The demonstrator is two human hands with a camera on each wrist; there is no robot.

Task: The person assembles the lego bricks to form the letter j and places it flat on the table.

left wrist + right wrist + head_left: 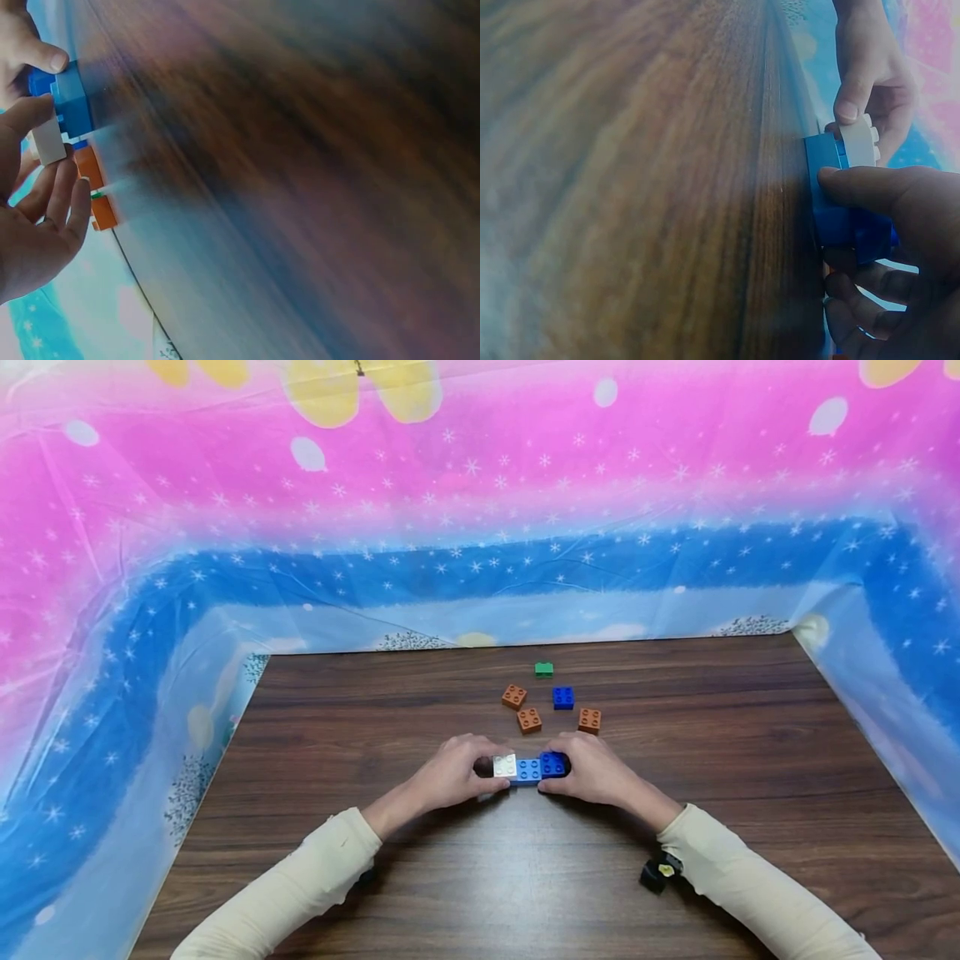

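Between the two hands, low over the table, is a row of toy building bricks. My left hand (453, 770) pinches a white brick (505, 766) between thumb and fingers at the left end of a lighter blue brick (528, 770). In the right wrist view the white brick (858, 144) leans at the lighter blue brick's (826, 214) studs; whether it is fully seated I cannot tell. A dark blue brick (552, 763) sits on the right end of the lighter one. My right hand (596, 768) grips these blue bricks, its thumb on the lighter one's side.
Beyond the hands lie loose bricks on the wooden table (712, 718): orange ones (529, 721), a dark blue one (562, 697) and a green one (543, 670). A patterned cloth (525, 560) hangs along the table's back and sides.
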